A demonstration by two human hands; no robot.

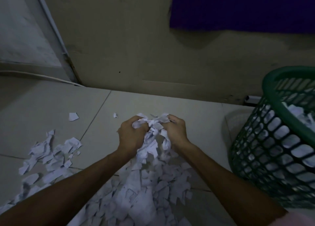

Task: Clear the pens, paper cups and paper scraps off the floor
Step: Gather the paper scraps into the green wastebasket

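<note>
On the pale tiled floor [42, 103] by a beige wall [119, 46], we've got our left hand [130, 134] and right hand [175, 130] both clutching a wad of paper scraps [153, 140]; more lie at 6 and 8 o'clock. Green basket [265, 149] at 3 o'clock holds scraps.

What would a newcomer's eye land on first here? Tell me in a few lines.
First, the two hands in the middle: the left hand and right hand grip a bunch of paper scraps between them. Below lies a big heap of scraps on the floor. At the right stands a green basket with paper already in it.
</note>
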